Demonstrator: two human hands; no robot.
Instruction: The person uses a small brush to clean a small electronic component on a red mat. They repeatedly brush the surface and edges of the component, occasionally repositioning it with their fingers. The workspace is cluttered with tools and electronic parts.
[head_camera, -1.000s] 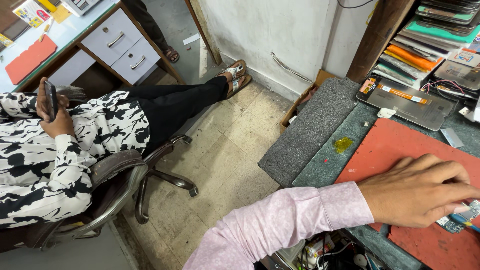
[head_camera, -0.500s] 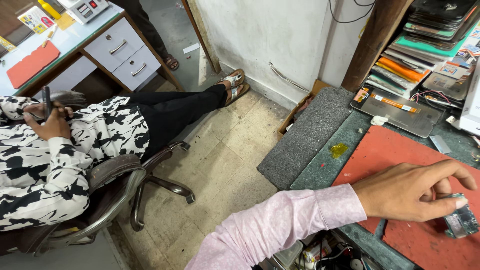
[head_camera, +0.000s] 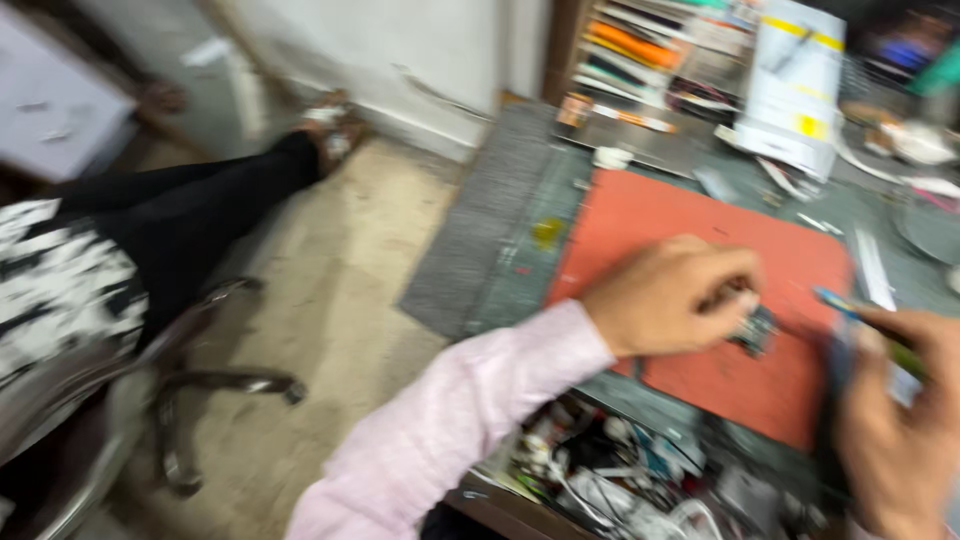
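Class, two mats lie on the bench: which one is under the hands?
The red mat: the left hand works over it; the grey mat lies bare, beside it.

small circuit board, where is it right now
In the head view the small circuit board lies on the red mat, right of centre, under the left hand's fingers.

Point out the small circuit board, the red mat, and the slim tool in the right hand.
small circuit board (head_camera: 756, 330), head view, on its exposed edge below the left fingertips.
red mat (head_camera: 650, 215), head view, on bare upper-left surface.
slim tool (head_camera: 850, 308), head view, on its blurred blue tip.
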